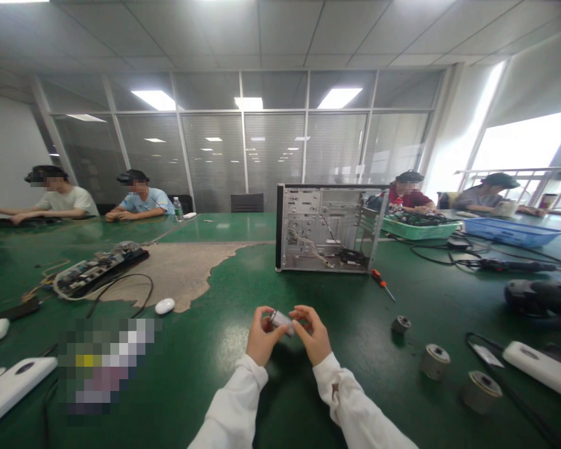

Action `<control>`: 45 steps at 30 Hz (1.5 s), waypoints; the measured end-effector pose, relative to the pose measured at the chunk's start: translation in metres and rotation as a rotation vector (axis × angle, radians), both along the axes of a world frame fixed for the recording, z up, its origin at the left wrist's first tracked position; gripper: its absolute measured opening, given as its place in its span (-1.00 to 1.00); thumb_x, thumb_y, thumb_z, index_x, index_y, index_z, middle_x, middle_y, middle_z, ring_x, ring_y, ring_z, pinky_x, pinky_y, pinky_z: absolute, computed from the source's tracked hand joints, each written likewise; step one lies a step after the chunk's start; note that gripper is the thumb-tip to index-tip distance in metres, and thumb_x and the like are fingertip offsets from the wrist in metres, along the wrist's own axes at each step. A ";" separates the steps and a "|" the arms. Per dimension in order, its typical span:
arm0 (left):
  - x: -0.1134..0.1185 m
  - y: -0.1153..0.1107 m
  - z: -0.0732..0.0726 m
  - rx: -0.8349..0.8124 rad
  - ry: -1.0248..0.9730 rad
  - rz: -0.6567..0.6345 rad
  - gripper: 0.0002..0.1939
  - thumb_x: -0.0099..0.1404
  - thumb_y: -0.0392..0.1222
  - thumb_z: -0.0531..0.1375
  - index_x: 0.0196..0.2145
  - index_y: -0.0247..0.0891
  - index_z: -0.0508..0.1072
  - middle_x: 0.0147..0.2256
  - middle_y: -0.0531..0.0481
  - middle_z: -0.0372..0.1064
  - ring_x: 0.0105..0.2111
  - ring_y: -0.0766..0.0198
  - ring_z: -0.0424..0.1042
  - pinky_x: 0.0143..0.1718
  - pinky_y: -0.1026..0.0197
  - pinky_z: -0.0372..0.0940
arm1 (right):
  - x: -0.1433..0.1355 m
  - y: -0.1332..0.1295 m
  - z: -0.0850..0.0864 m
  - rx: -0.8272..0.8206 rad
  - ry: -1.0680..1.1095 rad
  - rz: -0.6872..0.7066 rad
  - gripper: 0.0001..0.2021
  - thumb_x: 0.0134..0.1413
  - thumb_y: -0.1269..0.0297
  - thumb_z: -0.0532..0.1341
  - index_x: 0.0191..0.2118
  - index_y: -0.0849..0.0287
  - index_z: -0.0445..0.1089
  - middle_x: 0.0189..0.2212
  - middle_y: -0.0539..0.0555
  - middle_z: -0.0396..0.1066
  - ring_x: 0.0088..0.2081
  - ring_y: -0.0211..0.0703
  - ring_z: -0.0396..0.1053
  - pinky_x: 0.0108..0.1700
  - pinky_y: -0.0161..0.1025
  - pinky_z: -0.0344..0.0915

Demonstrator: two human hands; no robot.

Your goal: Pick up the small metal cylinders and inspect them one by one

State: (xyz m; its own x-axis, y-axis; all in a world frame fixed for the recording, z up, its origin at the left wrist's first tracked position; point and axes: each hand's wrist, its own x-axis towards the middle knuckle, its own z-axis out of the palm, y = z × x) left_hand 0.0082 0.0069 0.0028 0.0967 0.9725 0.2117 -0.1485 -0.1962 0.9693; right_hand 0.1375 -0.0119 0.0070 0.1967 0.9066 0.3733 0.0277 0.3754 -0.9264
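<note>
Both hands pinched a small silver cylinder [280, 320] between them, left hand [260, 342] and right hand [314, 337] at either end, its long axis running left-right above the counter [224, 349].

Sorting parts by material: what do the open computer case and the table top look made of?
Case: bare sheet metal, dull grey, with stamped holes and slots in its panels. Table top: hard, glossy green coating that reflects the ceiling lights; a worn patch shows a matt beige layer beneath, material unclear.
</note>
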 end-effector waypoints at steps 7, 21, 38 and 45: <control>0.000 0.006 -0.003 -0.179 -0.230 0.032 -0.58 -0.13 -0.07 0.25 -0.30 -0.28 0.26 -0.53 0.06 0.35 -0.53 0.35 0.34 -0.46 0.31 0.19 | 0.003 0.004 -0.002 -0.042 0.079 0.008 -0.71 -0.23 0.20 0.20 -0.29 0.17 0.25 -0.37 0.09 0.37 -0.30 -0.14 0.30 -0.31 -0.25 0.21; -0.013 0.000 0.009 -0.570 -0.759 -0.458 -0.66 0.10 -0.05 0.01 -0.26 -0.34 0.35 -0.72 0.10 0.14 -0.61 0.38 0.25 -0.47 0.28 0.19 | 0.003 0.006 -0.001 -0.049 0.150 0.007 -0.72 -0.27 0.18 0.21 -0.34 0.17 0.28 -0.41 0.08 0.37 -0.33 -0.13 0.30 -0.43 -0.29 0.22; -0.022 0.005 0.001 0.428 0.668 0.023 -0.53 0.06 -0.21 0.08 -0.02 -0.15 0.16 -0.21 -0.06 0.30 -0.17 0.18 0.23 -0.08 0.06 0.06 | 0.005 0.010 -0.008 -0.061 0.038 0.007 -0.75 -0.20 0.19 0.16 -0.34 0.20 0.29 -0.38 0.10 0.37 -0.30 -0.12 0.30 -0.41 -0.29 0.21; -0.022 0.014 -0.013 0.266 0.629 -0.012 -0.35 -0.04 -0.29 0.14 0.01 -0.25 -0.01 -0.25 -0.06 0.28 -0.23 0.25 0.28 -0.16 0.17 0.13 | 0.008 0.015 -0.014 -0.095 -0.075 -0.033 -0.75 -0.24 0.14 0.16 -0.43 0.21 0.34 -0.44 0.08 0.39 -0.38 -0.14 0.31 -0.45 -0.30 0.21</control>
